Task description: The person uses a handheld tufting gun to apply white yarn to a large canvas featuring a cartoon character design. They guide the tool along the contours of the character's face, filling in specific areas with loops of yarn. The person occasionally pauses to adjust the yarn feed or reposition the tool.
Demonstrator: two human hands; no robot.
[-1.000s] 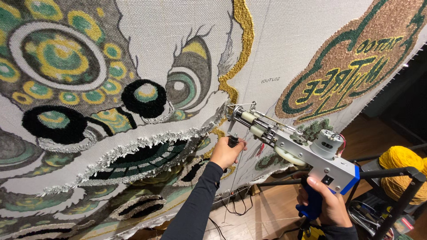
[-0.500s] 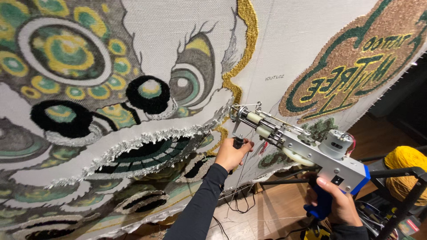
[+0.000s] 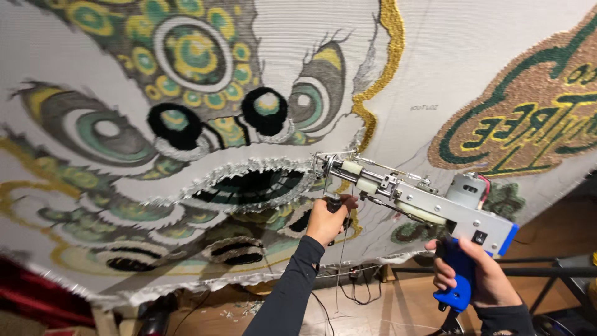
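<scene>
While the tufting gun [image 3: 410,196] pressed its needle tip against the stretched cloth [image 3: 497,56], the right hand [image 3: 472,274] closed around its blue rear grip and the left hand [image 3: 326,219] gripped the black front handle, below the tufted mouth design [image 3: 249,186].

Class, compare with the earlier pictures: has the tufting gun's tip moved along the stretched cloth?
Yes. The tufting gun has its tip beside the gold outline, as before, but lower against the stretched cloth, nearer the black and green mouth patch.

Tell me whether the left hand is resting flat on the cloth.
No: the left hand is closed around the black front handle of the tufting gun.
</scene>
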